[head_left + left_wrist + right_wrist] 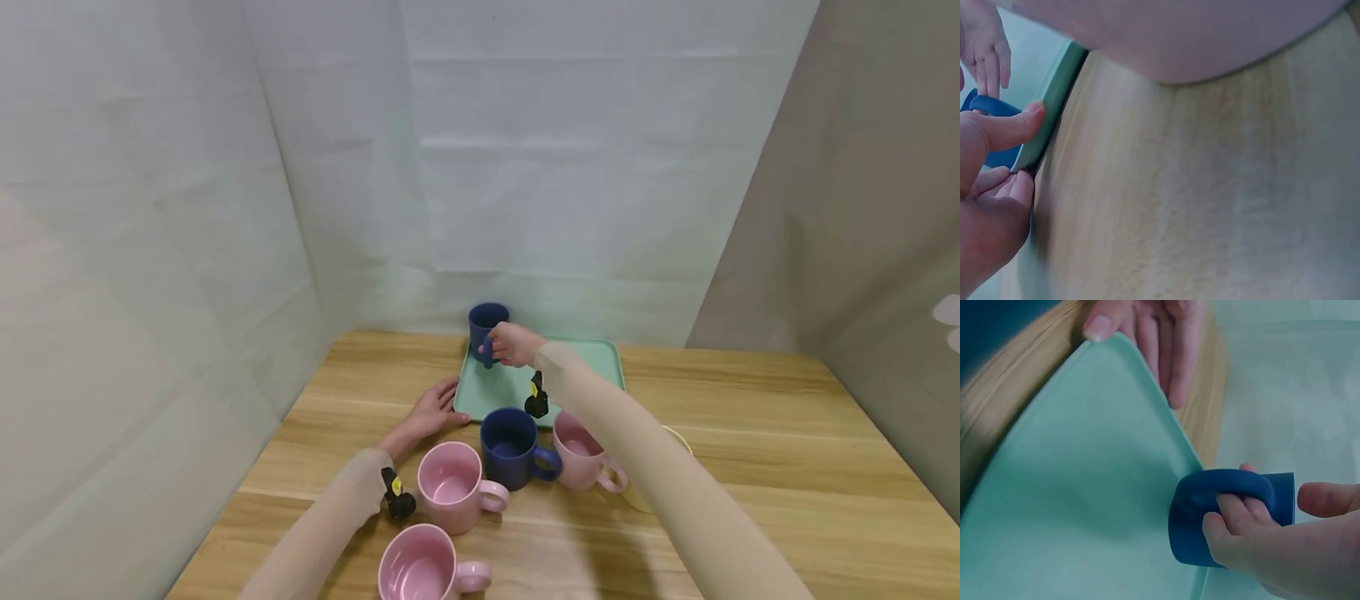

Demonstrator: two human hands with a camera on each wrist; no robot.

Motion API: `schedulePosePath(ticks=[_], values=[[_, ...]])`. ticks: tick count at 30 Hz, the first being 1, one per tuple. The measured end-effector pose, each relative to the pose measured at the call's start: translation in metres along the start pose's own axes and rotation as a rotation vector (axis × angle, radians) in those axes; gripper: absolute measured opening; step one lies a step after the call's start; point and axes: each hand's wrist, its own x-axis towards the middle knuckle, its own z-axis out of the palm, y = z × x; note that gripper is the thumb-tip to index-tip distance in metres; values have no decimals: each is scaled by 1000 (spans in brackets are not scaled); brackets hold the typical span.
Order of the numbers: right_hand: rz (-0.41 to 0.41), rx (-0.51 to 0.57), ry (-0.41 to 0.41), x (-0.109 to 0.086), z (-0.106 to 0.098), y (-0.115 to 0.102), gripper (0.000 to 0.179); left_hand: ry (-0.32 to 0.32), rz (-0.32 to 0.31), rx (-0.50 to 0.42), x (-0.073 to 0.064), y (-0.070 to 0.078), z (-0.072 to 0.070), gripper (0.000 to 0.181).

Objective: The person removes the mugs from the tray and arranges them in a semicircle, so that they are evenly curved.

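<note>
My right hand (pixel 513 344) has its fingers hooked through the handle of a dark blue mug (pixel 477 333) at the far left corner of a mint green tray (pixel 592 367). In the right wrist view, the thumb sticks out beside the mug's (pixel 1188 531) rim, apart from the handle. My left hand (pixel 435 412) touches the tray's near left corner. Its thumb lies on the front rim and its fingers extend along the left side, as the right wrist view shows. Just in front of the tray stands a second dark blue mug (pixel 501 468).
Two pink mugs, one nearer (pixel 450 517) and one at the bottom edge (pixel 392 575), stand beside my left forearm. Another pink mug (pixel 577 472) and a pale yellow one (pixel 637 502) sit by my right sleeve, which partly covers them. Pale cloth (pixel 525 208) hangs behind the wooden table (pixel 750 417).
</note>
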Motion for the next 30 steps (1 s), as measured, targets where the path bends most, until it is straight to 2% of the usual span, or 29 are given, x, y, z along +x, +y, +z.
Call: schedulePosePath(ticks=[4,5,6,8,11,13,15,16,18,22,24,25,27,30], values=[[6,28,80,15,-5,2,47,7,0,-6,1,1,2,82],[9,36,101,32,-13,6,40,10,-1,-7,1,1,2,82],[9,41,132,55,-22,12,36,11,-2,-8,2,1,2,82],[2,44,176,112,-48,26,24,13,0,-4,2,1,3,82],[-17,35,203,214,-96,52,13,18,-10,5,2,1,4,83],[-45,37,204,255,-117,63,13,16,-15,18,3,1,5,82],[-86,37,191,267,-127,67,14,16,-26,20,4,1,6,82],[-97,41,190,258,-125,63,15,13,-24,24,4,1,5,82],[-154,41,197,216,-112,52,16,12,-17,21,6,0,5,82],[-247,11,320,72,-55,10,21,3,-1,21,9,-2,3,82],[-316,-9,357,14,-37,-4,22,5,2,23,10,-1,3,82],[-325,-21,381,-11,-29,-12,21,7,1,24,11,-1,2,82],[-369,-30,373,-39,-27,-18,20,10,8,26,13,0,2,82],[-405,-52,352,-63,-35,-21,22,12,18,22,17,0,2,82]])
